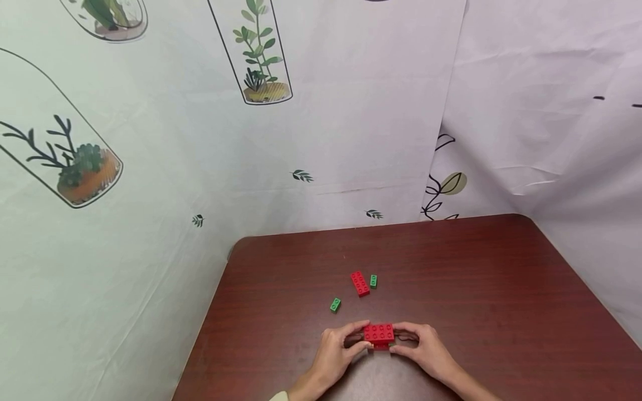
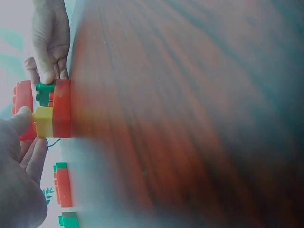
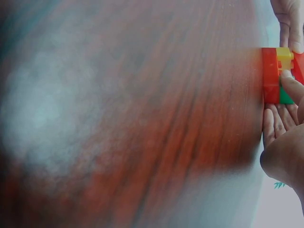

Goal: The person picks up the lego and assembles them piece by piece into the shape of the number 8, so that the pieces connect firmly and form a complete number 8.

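dark reddish wood-look worktop (image 1: 476, 278). well in from its far edge, left hand (image 1: 336, 352) and right hand (image 1: 428, 352) pinch a boxy red-yellow-green plastic brick stack (image 2: 47, 116). red top brick (image 1: 379, 332) tilts, so probably mid-fitting; needs aligning, then pressing.

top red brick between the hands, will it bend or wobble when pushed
The top red brick is probably stiff, given its blocky shape. It may rock, since the left wrist view shows it tilted above the green brick.

There are three red bricks (image 1: 360, 283), three green bricks (image 1: 335, 305), two hands (image 1: 333, 354) and one table (image 1: 466, 289). The hazy wrist views seem to show one yellow brick (image 2: 44, 122).
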`<control>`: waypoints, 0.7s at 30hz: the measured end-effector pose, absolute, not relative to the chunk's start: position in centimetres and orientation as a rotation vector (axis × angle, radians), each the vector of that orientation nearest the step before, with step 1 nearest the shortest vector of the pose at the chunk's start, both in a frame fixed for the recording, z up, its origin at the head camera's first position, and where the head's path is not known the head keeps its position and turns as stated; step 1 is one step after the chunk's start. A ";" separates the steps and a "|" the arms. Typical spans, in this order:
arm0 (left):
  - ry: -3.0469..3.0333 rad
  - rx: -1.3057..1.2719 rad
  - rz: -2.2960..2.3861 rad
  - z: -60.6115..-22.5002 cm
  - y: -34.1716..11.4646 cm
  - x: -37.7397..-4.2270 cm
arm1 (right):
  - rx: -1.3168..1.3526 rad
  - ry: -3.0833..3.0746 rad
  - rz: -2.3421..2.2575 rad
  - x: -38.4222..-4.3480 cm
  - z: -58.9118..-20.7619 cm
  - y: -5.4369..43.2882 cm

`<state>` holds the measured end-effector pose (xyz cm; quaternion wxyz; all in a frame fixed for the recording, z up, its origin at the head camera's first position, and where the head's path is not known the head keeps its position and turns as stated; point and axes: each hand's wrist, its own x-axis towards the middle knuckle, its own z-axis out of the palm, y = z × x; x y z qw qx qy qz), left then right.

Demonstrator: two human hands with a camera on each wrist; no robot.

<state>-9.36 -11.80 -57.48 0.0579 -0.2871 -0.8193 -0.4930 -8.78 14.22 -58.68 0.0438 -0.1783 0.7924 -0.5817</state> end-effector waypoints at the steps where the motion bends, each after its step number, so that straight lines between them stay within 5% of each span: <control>1: -2.483 -0.869 -1.499 -57.5 -11.8 -9.3 | -0.546 2.421 -1.779 -8.8 -58.7 14.2; 21: -2.480 -0.857 -1.487 -57.6 -11.8 -9.2 | -0.568 2.443 -1.788 -8.7 -58.8 14.2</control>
